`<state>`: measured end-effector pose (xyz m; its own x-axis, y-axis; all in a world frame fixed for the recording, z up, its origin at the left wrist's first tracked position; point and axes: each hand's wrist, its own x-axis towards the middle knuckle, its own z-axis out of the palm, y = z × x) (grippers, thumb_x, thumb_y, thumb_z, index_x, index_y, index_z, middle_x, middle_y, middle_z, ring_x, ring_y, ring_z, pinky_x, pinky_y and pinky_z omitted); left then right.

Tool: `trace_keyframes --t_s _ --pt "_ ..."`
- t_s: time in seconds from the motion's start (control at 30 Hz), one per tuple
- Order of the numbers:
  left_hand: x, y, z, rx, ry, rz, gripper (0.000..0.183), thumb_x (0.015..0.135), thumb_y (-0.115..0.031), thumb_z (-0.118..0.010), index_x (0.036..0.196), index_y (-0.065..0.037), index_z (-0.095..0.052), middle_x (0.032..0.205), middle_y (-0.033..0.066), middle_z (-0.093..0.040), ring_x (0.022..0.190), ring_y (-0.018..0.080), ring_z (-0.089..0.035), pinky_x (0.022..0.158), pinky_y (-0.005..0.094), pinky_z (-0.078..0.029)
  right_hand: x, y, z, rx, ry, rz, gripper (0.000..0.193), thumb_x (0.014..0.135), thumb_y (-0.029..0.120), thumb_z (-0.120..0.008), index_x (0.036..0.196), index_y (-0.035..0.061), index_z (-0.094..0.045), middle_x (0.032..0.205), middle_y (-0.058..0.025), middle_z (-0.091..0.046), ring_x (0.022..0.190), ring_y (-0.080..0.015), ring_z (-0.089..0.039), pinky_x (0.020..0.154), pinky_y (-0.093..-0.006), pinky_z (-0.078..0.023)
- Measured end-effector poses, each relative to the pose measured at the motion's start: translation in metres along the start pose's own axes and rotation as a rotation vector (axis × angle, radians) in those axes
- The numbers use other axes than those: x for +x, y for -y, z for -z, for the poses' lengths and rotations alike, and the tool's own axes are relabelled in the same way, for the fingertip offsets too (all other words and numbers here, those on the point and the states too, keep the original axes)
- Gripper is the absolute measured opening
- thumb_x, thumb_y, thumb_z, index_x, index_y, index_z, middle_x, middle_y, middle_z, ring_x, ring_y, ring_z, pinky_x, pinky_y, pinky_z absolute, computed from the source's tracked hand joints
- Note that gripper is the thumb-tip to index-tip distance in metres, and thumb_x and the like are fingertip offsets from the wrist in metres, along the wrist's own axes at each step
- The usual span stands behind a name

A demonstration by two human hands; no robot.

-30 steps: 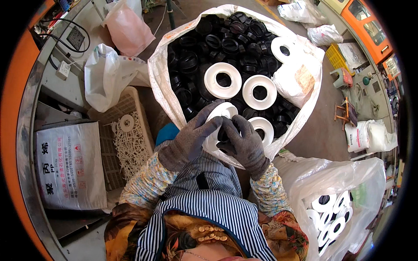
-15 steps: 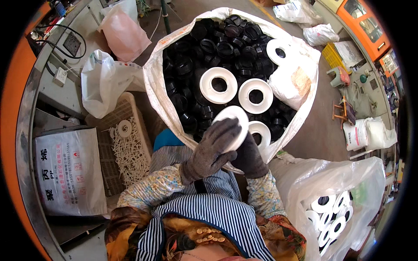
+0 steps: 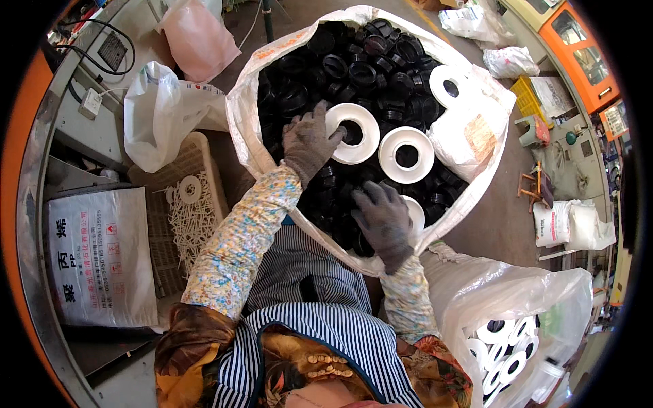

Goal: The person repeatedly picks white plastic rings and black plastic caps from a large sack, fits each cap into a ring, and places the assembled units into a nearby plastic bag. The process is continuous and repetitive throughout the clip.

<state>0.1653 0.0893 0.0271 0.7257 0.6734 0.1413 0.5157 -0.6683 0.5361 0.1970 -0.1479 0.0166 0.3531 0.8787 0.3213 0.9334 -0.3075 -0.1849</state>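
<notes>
A large white woven sack [image 3: 243, 129] full of black ridged plastic caps [image 3: 335, 66] stands before me. My left hand [image 3: 311, 143], in a grey glove, is over the caps at the left with its fingers spread. Its thumb is close to a white flanged ring [image 3: 369, 147]; whether they touch I cannot tell. Nearer me, my right hand [image 3: 385, 223], gloved too, reaches over the caps with fingers apart, beside a partly hidden white ring [image 3: 415, 213]. Neither hand shows anything held. Another white ring [image 3: 423, 171] lies between them and a further ring [image 3: 438, 98] at the far right.
A translucent bag [image 3: 469, 292] at lower right holds several white rings with black centres [image 3: 512, 367]. At left stand a crate [image 3: 216, 178] of thin white plastic pieces and a printed white bag [image 3: 102, 258]. A folded white bag [image 3: 459, 136] rests on the caps.
The white disc held between both hands has left them. My hands have parted, the left moving up and left, the right staying low. A blurred pale thing now shows at the translucent bag's right side.
</notes>
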Motion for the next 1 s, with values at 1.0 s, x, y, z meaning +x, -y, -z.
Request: trace_keyframes --t_s 1.0 --pt "-0.142 -0.003 0.051 -0.678 -0.032 -0.786 0.094 0.078 0.002 -0.074 0.154 -0.032 -0.029 0.156 0.0240 -0.028 0.139 0.0462 -0.040 0.106 0.0517 -0.048 0.007 0.054 0.076 0.411 0.002 0.023 0.080 0.076 0.022 -0.081 0.145 0.0064 -0.045 0.128 -0.0213 -0.054 0.111 -0.0392 -0.062 0.087 -0.0428 -0.056"
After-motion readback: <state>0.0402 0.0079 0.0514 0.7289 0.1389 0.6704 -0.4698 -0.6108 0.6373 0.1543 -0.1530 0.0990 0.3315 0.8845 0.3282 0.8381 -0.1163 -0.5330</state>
